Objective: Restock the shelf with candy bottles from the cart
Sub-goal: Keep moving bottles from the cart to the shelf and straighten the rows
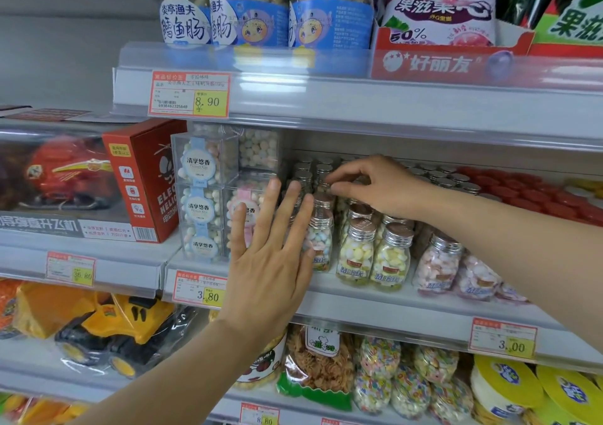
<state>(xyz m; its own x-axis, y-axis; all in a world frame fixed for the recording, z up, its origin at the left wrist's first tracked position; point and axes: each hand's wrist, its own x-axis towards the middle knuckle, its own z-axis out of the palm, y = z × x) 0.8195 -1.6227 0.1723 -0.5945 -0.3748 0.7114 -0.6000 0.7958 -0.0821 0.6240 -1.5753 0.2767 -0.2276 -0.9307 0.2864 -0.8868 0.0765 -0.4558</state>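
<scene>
Now | left hand [270,255] fronts candy bottles [355,255] | clear boxes [202,167] beside

Below our right grip [375,186] the candy bottles [354,258] are clear, glossy plastic with shiny, ribbed metallic caps [360,229]. Left of our left grip [270,268] stand boxes [202,163] of clear glossy plastic. The shelf edge [375,307] beneath looks smooth and matt.

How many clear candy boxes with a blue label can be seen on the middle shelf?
3, in one stack at the left end of the shelf: top box, middle box, bottom box. Others may be hidden behind them or behind the left hand.
</scene>
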